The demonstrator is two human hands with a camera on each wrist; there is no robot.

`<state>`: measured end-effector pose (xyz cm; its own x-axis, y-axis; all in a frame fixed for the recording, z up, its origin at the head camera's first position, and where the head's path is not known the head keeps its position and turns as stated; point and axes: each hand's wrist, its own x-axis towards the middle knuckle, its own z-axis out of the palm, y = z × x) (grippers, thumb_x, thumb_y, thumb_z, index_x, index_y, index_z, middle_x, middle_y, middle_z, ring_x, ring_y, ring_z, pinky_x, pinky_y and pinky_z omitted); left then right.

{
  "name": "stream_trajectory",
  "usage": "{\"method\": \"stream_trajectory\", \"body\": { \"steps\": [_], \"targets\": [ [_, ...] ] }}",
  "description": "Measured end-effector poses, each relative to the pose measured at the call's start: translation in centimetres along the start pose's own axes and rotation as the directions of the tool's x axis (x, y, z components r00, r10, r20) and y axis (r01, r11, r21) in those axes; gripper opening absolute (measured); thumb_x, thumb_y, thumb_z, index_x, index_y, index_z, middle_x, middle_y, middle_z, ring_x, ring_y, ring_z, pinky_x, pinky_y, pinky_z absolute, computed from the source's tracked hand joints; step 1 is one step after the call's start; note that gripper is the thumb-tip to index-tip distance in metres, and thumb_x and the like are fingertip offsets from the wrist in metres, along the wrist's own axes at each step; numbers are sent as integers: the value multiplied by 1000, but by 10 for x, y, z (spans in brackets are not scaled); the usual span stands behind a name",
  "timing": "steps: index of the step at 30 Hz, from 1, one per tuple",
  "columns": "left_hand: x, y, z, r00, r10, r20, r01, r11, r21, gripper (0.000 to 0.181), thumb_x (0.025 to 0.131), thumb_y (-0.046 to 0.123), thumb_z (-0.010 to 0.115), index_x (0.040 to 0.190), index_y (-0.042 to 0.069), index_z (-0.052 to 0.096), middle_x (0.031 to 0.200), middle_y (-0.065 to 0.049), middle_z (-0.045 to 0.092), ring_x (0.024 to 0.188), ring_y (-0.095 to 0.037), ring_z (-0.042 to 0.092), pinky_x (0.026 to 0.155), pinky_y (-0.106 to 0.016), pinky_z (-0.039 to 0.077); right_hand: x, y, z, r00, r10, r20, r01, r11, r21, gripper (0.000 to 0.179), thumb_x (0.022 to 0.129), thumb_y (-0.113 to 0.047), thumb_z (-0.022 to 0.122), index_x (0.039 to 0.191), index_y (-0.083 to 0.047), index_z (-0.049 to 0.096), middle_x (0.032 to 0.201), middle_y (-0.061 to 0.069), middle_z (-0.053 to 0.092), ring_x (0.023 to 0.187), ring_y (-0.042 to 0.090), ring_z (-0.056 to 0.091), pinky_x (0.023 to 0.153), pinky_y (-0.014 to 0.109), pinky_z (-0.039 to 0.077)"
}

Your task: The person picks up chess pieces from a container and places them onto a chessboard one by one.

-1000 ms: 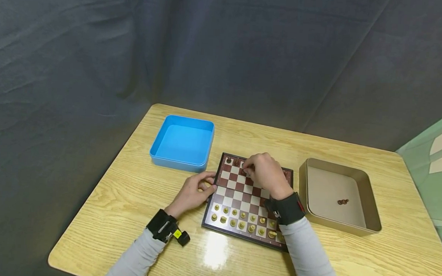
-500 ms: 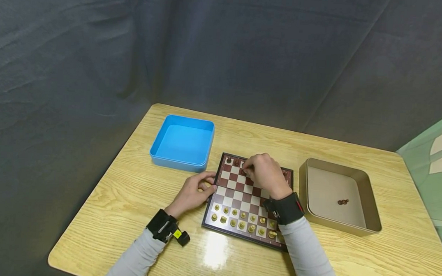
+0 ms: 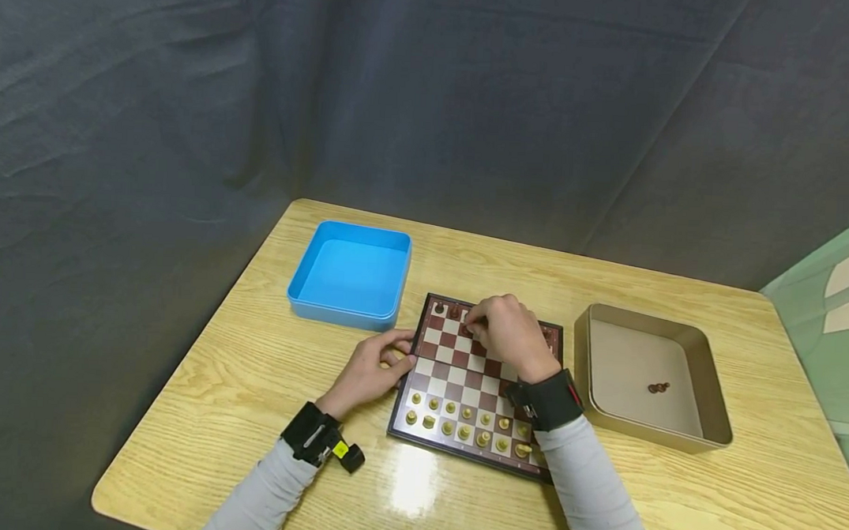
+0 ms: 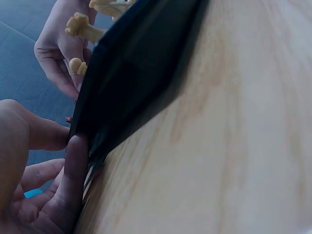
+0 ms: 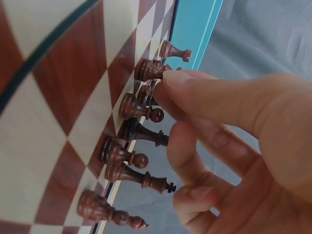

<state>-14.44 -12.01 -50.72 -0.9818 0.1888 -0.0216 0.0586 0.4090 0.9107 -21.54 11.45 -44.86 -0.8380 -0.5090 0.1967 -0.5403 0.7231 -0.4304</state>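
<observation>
A chessboard (image 3: 455, 371) lies on the table, light pieces along its near side and dark brown ones along its far side. At its left edge, my left hand (image 3: 373, 371) grips the rim between thumb and fingers, also seen in the left wrist view. My right hand (image 3: 510, 332) is over the far rows. In the right wrist view its thumb and index finger pinch a dark brown chess pawn (image 5: 148, 71) standing on the board, its head hidden by the fingertips. Beside it are another pawn (image 5: 131, 106), a king (image 5: 141, 179) and a rook (image 5: 174, 51).
Behind the left hand is a blue box (image 3: 347, 309), with nothing in it. A beige box (image 3: 645, 433) right of the board holds a few dark pieces (image 3: 659, 387). Light pieces (image 3: 464, 432) stand in two rows at the near side. A dark curtain hangs behind the table.
Almost nothing moves: the right hand stays on the pawn with only a very slight shift, and the left hand keeps its grip on the board's edge.
</observation>
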Motion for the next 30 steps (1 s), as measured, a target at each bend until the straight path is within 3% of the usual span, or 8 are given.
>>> {"method": "stream_trajectory", "body": {
  "steps": [15, 30],
  "targets": [
    [-1, 2, 0, 1000, 8, 0, -8, 1000, -11, 44, 79, 19, 62, 121, 17, 49, 94, 1, 56, 66, -12, 59, 51, -29, 49, -1, -3, -8, 1000, -4, 7, 4, 1000, 26, 11, 76, -11, 65, 84, -16, 69, 84, -4, 61, 63, 5, 53, 49, 24, 44],
    [-2, 4, 1, 1000, -1, 6, 1, 1000, -24, 43, 80, 20, 62, 121, 17, 48, 95, 0, 55, 68, -15, 58, 52, -29, 49, -18, -3, -37, 999, 15, -50, -14, 1000, 16, 12, 77, -13, 64, 85, -23, 67, 87, -7, 60, 60, 4, 50, 46, 24, 40]
  ]
}}
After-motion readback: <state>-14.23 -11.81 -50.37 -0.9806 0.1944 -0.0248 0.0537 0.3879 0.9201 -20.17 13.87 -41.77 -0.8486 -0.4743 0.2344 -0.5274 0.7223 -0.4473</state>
